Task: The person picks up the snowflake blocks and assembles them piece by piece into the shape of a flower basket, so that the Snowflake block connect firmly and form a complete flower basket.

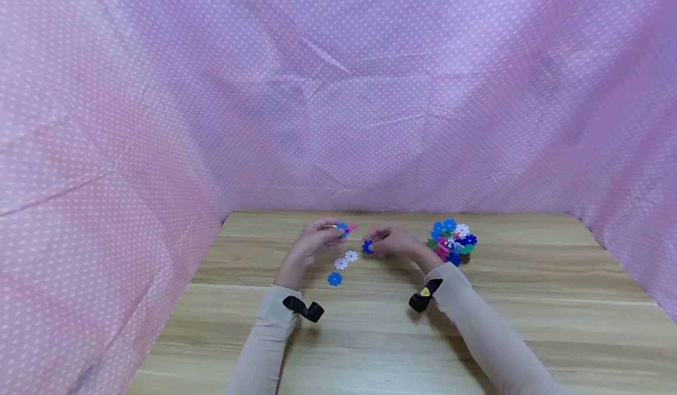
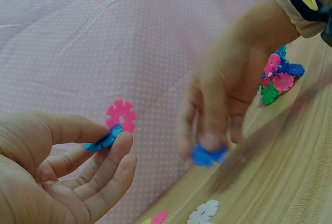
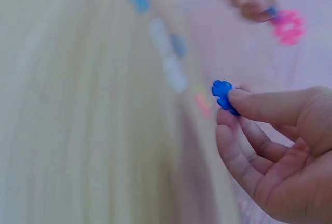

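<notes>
Between thumb and fingers my left hand [image 1: 312, 243] pinches a blue snowflake disc [image 2: 105, 138]. A pink snowflake disc [image 2: 121, 115] stands at an angle against the blue one and seems slotted into it. My right hand [image 1: 394, 241] pinches a darker blue snowflake disc [image 3: 224, 97] by its edge. The two hands are a short way apart above the table, and the pieces they hold do not touch. Below them on the wood lie white snowflake discs [image 1: 341, 263] and a lighter blue disc [image 1: 335, 279].
A cluster of joined snowflake discs [image 1: 451, 243] in many colours sits right of my right hand. Pink and yellow pieces [image 2: 160, 217] lie near the white ones. The wooden table [image 1: 359, 348] is bordered at the back and sides by a pink dotted cloth [image 1: 338, 119].
</notes>
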{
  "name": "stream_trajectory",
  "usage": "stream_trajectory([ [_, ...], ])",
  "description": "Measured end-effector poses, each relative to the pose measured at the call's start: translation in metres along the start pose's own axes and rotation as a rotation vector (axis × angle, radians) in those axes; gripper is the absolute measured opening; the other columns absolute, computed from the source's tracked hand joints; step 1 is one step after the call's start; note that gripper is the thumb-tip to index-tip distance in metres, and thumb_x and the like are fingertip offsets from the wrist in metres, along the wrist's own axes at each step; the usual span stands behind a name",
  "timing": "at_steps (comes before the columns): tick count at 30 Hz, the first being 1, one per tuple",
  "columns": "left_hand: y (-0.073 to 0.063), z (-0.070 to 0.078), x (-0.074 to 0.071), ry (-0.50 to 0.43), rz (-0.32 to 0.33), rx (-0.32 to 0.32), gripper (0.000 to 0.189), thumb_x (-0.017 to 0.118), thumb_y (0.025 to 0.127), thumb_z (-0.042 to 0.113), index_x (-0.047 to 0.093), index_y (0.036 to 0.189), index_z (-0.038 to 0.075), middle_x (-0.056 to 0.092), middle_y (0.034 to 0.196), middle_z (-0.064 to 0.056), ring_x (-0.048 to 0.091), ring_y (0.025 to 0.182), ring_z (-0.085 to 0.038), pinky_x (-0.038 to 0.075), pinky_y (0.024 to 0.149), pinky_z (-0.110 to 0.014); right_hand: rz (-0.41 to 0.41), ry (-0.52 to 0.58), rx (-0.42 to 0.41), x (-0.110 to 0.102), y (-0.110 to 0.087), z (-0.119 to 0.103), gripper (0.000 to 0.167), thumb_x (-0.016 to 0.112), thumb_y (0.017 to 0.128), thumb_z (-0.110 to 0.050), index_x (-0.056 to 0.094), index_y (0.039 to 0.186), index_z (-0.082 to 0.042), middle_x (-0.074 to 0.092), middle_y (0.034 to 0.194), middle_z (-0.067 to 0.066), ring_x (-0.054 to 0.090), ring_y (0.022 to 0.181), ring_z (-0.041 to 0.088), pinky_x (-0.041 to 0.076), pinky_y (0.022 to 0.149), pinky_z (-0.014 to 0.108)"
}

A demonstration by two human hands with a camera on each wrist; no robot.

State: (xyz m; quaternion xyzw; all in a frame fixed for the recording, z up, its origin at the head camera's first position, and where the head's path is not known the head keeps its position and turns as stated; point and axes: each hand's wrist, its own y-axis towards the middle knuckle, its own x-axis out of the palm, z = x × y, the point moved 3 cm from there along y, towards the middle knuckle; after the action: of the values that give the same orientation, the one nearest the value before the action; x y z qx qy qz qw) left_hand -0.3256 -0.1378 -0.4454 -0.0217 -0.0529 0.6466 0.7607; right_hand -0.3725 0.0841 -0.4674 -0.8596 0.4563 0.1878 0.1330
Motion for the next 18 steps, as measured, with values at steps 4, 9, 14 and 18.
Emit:
stream_trajectory([
  [4,0.002,0.0,0.0,-0.019,0.015,-0.016,0.035,0.063,0.096,-0.001,0.059,0.131,-0.005,0.071,0.096,-0.004,0.073,0.087,-0.016,0.044,0.112,-0.057,0.132,0.186,0.008,-0.006,-0.006,-0.015,0.034,0.072,0.094,-0.008,0.068,0.125,0.002,0.072,0.098,0.005,0.069,0.085,0.014,0.06,0.087,0.046],
  [9,0.005,-0.001,0.0,-0.013,-0.003,-0.015,0.033,0.063,0.098,0.002,0.059,0.13,-0.004,0.071,0.096,-0.005,0.073,0.089,-0.017,0.045,0.11,-0.058,0.246,0.368,-0.039,-0.012,-0.008,-0.027,0.032,0.07,0.095,-0.004,0.065,0.123,0.008,0.075,0.093,-0.002,0.07,0.082,0.01,0.062,0.085,0.039],
  [14,0.008,0.0,-0.001,0.002,-0.029,-0.011,0.032,0.064,0.098,0.004,0.059,0.129,-0.004,0.072,0.096,-0.004,0.073,0.089,-0.017,0.049,0.107,-0.055,0.274,0.402,-0.039,-0.011,-0.007,-0.028,0.028,0.069,0.096,-0.005,0.067,0.121,0.007,0.075,0.092,-0.004,0.071,0.085,0.015,0.062,0.081,0.03],
  [18,0.01,0.002,-0.003,-0.006,-0.036,-0.021,0.031,0.064,0.098,0.004,0.06,0.128,-0.004,0.072,0.094,-0.003,0.074,0.091,-0.02,0.05,0.105,-0.055,0.279,0.405,-0.054,-0.008,-0.005,-0.03,0.03,0.07,0.096,-0.005,0.067,0.122,0.009,0.075,0.093,-0.004,0.071,0.083,0.014,0.062,0.081,0.03],
])
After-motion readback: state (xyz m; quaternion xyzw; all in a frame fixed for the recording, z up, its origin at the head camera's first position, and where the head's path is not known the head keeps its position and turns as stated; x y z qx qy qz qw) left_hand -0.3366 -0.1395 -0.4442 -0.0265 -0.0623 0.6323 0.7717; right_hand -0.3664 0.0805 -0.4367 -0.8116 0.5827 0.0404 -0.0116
